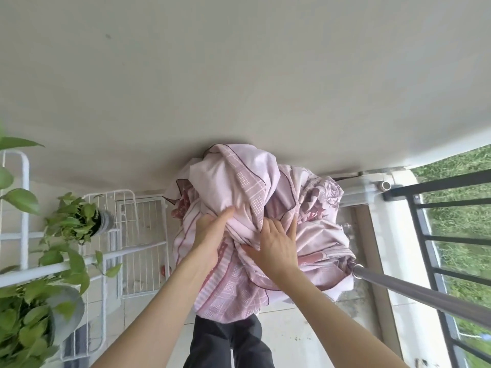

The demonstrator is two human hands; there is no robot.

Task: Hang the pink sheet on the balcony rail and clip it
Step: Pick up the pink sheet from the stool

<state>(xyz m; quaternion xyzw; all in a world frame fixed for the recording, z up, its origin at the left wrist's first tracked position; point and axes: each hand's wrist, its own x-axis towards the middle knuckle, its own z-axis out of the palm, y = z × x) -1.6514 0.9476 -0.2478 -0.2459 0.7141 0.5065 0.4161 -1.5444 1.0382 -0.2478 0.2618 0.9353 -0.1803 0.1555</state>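
Observation:
The pink sheet [255, 213], patterned with checks and roses, is bunched in a big bundle in front of me at chest height. My left hand [210, 235] grips a fold on the bundle's left side, fingers curled into the cloth. My right hand [276, 243] lies flat on the middle of the bundle with spread fingers. The black balcony rail [435, 235] stands to the right. A grey metal pole [414, 289] runs from the right edge to the bundle, and the sheet's right part hangs by its end. No clip is visible.
A white wire rack [140, 235] stands at left with potted green plants [77, 221] on it, and another pot [32, 322] sits lower left. A pale wall fills the top. Tiled floor and my dark trousers [228, 343] lie below. Grass shows beyond the rail.

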